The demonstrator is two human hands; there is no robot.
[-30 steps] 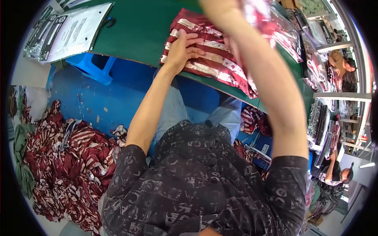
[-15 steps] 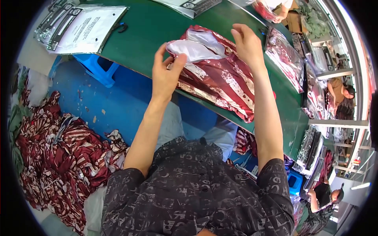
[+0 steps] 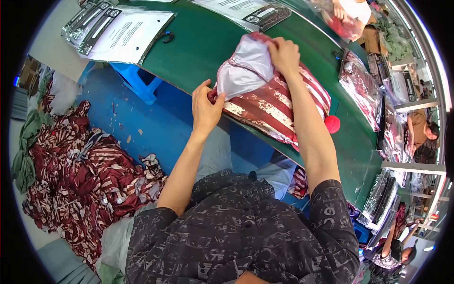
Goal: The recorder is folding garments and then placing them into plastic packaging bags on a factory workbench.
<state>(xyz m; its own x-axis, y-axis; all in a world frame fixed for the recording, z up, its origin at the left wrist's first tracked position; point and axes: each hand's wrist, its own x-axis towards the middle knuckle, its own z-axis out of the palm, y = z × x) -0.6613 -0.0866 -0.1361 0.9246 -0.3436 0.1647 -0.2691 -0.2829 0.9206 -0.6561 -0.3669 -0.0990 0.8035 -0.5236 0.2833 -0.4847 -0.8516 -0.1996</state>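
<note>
Striped garment (image 3: 268,100) near clear bag (image 3: 361,91), apparently garment-filled

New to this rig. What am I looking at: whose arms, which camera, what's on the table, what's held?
No machine here: these are a person's bare hands, seen from a wide fisheye camera worn on the head and looking down, so straight edges bend near the rim.

On the green table lies a red-and-cream striped cloth, its pale inner side partly showing. The left hand pinches its near left edge; the right hand is on its far edge, though its grip is partly hidden.

A red ball-like thing sits to the right, and clear-wrapped white sheets lie at left. Below, a heap of similar cloth fills the lower left.
</note>
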